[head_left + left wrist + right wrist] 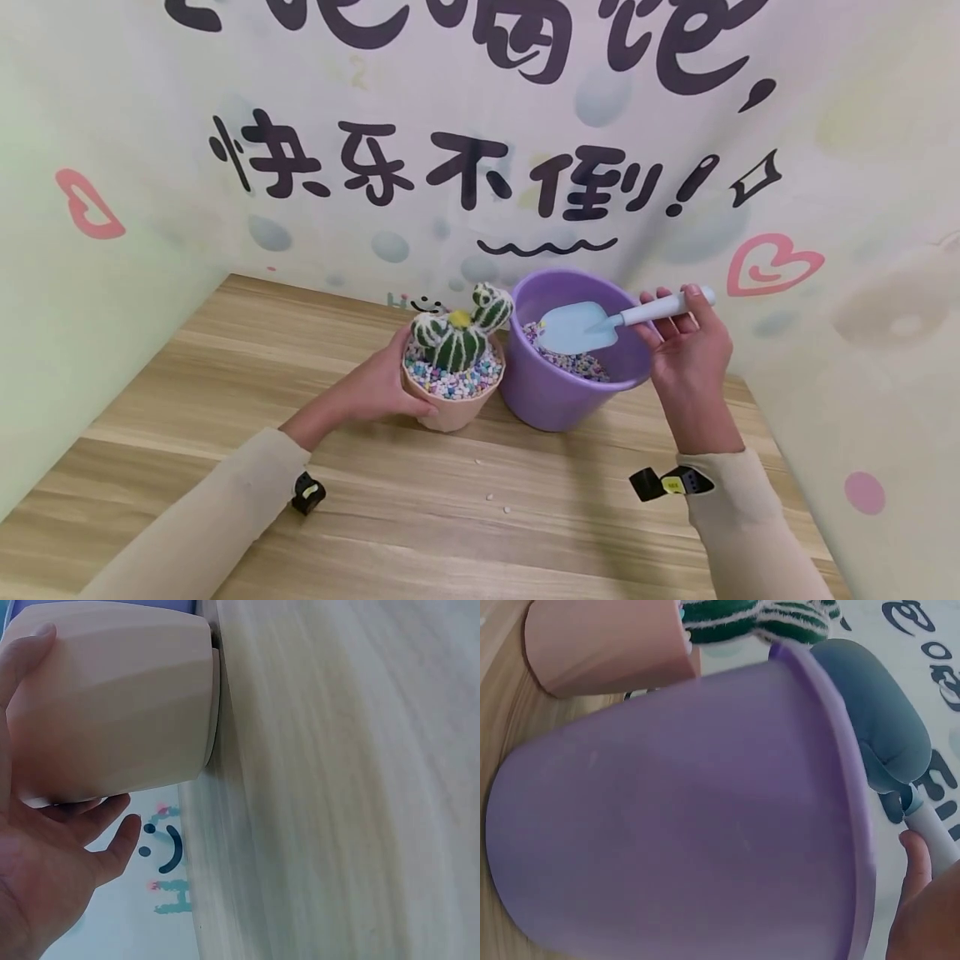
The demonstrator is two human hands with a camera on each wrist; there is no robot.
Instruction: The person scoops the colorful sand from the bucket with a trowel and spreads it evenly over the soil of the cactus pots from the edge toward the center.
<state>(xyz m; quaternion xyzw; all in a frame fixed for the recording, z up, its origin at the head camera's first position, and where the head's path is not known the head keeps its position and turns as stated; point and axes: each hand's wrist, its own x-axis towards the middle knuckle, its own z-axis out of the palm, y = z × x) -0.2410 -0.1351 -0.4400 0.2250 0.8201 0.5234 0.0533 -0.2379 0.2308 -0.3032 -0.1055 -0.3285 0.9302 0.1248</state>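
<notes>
My left hand (386,382) grips a peach flowerpot (452,410) from its left side, thumb in front and fingers behind. The pot (112,705) stands on the wooden table and bears a knitted-looking green cactus (459,343) with white stripes and a yellow top, set in colourful pebbles (454,382). With my right hand (692,343) I hold a light blue trowel (581,327) by its pale handle. Its blade hangs over the mouth of a purple bucket (551,400), above more small pebbles (581,365). In the right wrist view, the bucket's wall (682,817) hides its contents.
Bucket and flowerpot stand side by side on the wooden table (420,533), close to the back wall sheet (420,225) with black lettering. A few loose pebbles (490,497) lie in front of them. A side wall (847,375) rises at the right.
</notes>
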